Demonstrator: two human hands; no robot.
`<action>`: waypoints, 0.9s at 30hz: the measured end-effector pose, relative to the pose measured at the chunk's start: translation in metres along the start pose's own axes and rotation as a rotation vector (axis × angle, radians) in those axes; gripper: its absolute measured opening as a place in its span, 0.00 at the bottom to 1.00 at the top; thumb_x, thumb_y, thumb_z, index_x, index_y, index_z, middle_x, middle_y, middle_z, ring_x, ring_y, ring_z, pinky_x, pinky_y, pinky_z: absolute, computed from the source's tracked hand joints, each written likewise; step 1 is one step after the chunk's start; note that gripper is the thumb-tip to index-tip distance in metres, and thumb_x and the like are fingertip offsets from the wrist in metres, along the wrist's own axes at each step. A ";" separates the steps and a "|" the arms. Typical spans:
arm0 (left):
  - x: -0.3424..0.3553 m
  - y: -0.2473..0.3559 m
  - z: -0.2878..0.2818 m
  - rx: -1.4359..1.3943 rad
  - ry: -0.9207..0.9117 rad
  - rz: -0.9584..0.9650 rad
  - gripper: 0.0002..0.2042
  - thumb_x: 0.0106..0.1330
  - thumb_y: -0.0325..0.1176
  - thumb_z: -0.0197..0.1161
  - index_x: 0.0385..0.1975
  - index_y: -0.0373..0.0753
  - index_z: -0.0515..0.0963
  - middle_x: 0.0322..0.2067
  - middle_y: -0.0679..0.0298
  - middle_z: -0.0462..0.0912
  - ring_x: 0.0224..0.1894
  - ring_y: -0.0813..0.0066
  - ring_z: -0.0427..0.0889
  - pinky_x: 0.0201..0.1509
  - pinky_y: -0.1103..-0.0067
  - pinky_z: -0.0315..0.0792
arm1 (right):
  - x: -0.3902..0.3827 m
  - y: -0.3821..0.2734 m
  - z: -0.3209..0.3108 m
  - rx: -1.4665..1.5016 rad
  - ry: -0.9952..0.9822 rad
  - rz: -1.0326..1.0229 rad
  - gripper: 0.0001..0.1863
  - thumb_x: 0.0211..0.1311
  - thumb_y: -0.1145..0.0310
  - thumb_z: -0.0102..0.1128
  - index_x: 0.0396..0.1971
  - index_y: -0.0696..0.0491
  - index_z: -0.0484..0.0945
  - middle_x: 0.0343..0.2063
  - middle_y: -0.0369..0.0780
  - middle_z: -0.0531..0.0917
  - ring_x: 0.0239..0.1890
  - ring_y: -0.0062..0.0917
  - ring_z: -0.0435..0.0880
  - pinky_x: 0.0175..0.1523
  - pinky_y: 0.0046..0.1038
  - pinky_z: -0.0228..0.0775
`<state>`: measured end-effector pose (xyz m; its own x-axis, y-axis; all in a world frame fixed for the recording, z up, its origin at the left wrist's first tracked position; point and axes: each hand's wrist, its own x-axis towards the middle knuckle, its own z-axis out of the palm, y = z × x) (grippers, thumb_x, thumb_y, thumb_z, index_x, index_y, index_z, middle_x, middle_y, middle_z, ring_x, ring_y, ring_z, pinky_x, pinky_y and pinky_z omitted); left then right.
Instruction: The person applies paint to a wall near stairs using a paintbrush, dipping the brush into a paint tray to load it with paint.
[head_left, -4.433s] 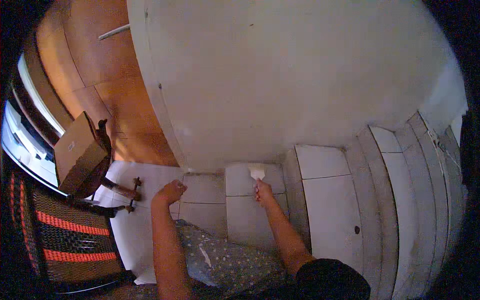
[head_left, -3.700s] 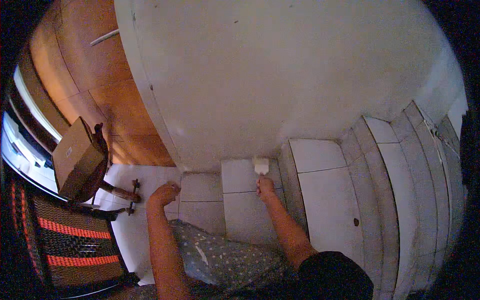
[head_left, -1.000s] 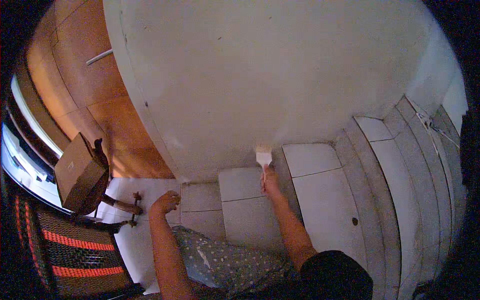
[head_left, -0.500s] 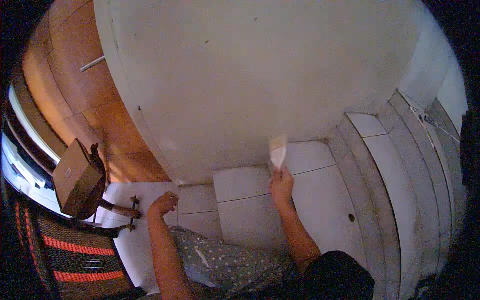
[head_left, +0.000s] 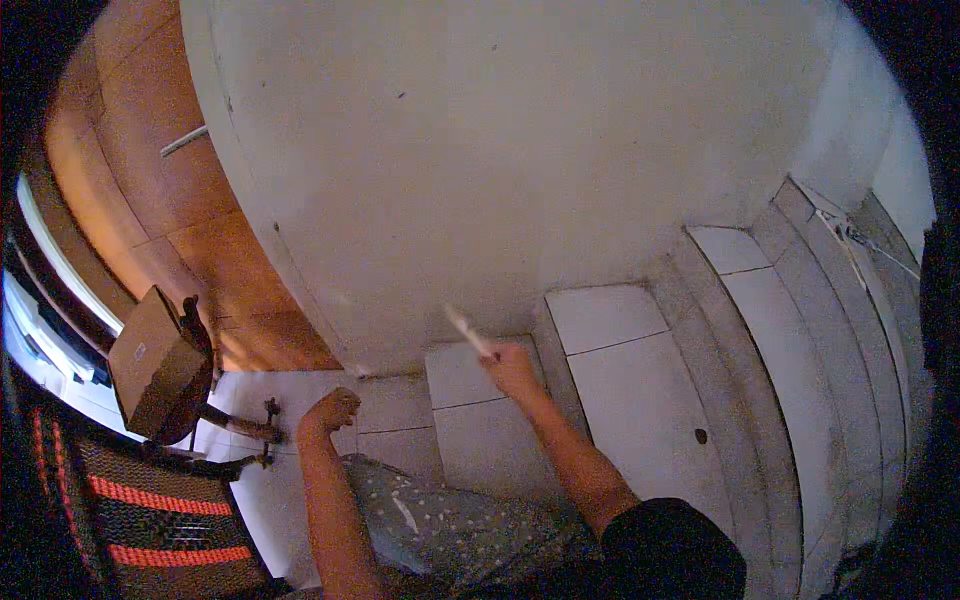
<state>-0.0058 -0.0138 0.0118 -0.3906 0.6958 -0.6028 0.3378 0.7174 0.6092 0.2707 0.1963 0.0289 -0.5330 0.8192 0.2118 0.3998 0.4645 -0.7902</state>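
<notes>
My right hand (head_left: 512, 369) is closed round the handle of a flat, pale paintbrush (head_left: 467, 329). The brush shows nearly edge-on, its bristle end pointing up and left at the lower part of the cream wall (head_left: 520, 170), just above a tiled step (head_left: 480, 370). Whether the bristles touch the wall I cannot tell. On the left, my left hand (head_left: 330, 411) hovers in front of my patterned clothing (head_left: 440, 520), fingers loosely bent and somewhat apart, nothing visible in it.
Tiled stairs (head_left: 760, 310) rise to the right, with a cable-like item (head_left: 850, 235) on an upper step. At left stand a cardboard box (head_left: 155, 365) on a dark stand and a woven black-and-orange chair (head_left: 165, 510). An orange-brown panelled surface (head_left: 230, 260) adjoins the wall.
My right hand has swung left and slightly down with the brush, which has turned from broadside and upright to edge-on and tilted left. The left hand has barely moved.
</notes>
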 end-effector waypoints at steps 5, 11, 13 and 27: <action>-0.001 0.006 0.001 0.092 -0.017 0.042 0.15 0.61 0.42 0.50 0.43 0.40 0.70 0.33 0.61 0.78 0.28 0.69 0.77 0.25 0.74 0.69 | 0.018 0.015 -0.076 -0.161 0.534 0.077 0.12 0.52 0.67 0.56 0.23 0.62 0.76 0.16 0.47 0.76 0.19 0.32 0.73 0.27 0.36 0.63; 0.005 -0.006 -0.002 0.301 -0.021 0.248 0.12 0.57 0.31 0.55 0.42 0.39 0.71 0.34 0.60 0.78 0.29 0.69 0.77 0.25 0.74 0.70 | 0.021 0.050 -0.086 -0.178 0.883 0.143 0.09 0.54 0.71 0.52 0.23 0.62 0.75 0.15 0.45 0.74 0.18 0.32 0.71 0.24 0.35 0.61; 0.006 0.015 0.006 0.022 0.000 0.025 0.13 0.54 0.28 0.59 0.40 0.39 0.72 0.33 0.60 0.79 0.30 0.69 0.78 0.25 0.74 0.71 | 0.024 0.064 -0.074 -0.258 0.736 0.093 0.09 0.54 0.71 0.52 0.24 0.61 0.76 0.15 0.47 0.74 0.17 0.36 0.72 0.24 0.37 0.62; 0.017 -0.003 0.004 0.204 -0.049 0.174 0.14 0.51 0.33 0.61 0.38 0.38 0.73 0.37 0.63 0.78 0.37 0.70 0.77 0.32 0.72 0.72 | 0.022 -0.012 -0.090 -0.460 0.281 -0.050 0.30 0.50 0.80 0.50 0.57 0.48 0.62 0.25 0.48 0.77 0.25 0.40 0.76 0.31 0.38 0.67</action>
<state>-0.0103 -0.0043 -0.0025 -0.2710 0.8064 -0.5256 0.5639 0.5756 0.5922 0.3209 0.2392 0.0948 -0.3652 0.8216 0.4378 0.6980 0.5528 -0.4552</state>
